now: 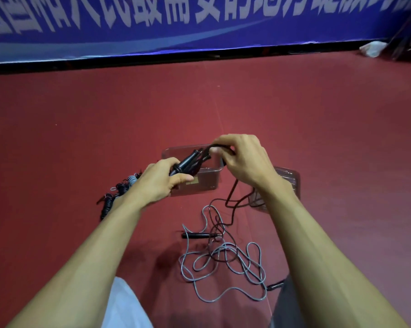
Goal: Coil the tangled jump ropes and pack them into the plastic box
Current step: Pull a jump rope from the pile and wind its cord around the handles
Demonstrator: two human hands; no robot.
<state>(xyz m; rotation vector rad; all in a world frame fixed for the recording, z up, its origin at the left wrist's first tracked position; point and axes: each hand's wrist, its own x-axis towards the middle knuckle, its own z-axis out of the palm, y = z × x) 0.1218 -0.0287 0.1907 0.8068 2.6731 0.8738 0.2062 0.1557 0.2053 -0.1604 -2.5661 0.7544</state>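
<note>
L hand (157, 183): fingers curled round the black handles (187, 160) of a black jump rope (231, 192), held just above the clear plastic box (199, 183) on the red floor (81, 138). R hand (244, 159): fingers pinch that rope's gathered loops over the box's right end; the rest hangs to the floor. Grey rope (223, 261) lies tangled nearer the person, its floor handle (197, 236) beside it. Box lid (289, 178) under R wrist; coiled ropes (107, 204) by L wrist.
</note>
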